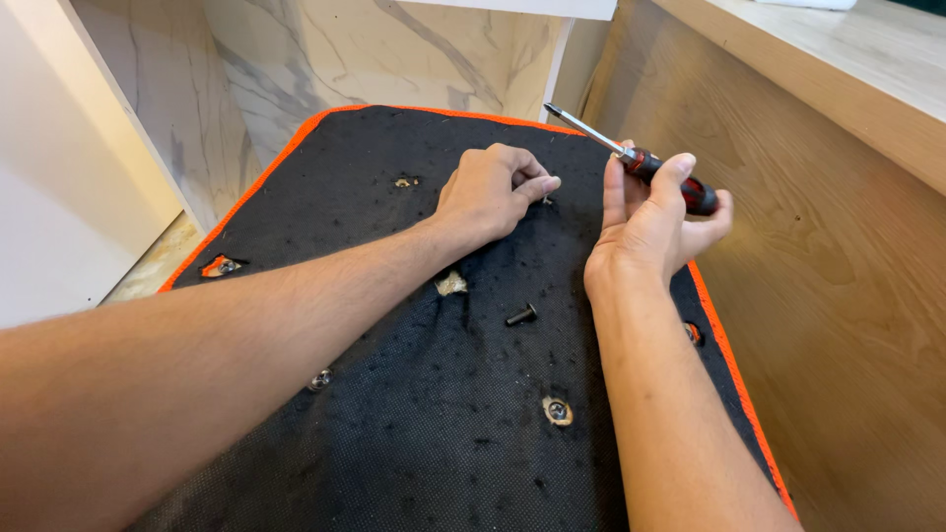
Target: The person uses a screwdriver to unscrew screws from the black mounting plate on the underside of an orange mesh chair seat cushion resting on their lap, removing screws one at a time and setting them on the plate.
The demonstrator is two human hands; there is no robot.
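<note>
Gripping a red-and-black-handled screwdriver in my right hand, my left hand pinches at the orange-edged black fabric panel near a loose black bolt.

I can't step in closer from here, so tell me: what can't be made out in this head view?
- What the left hand pinches: its curled fingers cover that spot on the black fabric panel.
- Screwdriver handle: mostly wrapped by the right hand.
- Panel's near end: cut off by the bottom edge and covered by both forearms.
- Hardware in the torn holes: too small to tell.
</note>
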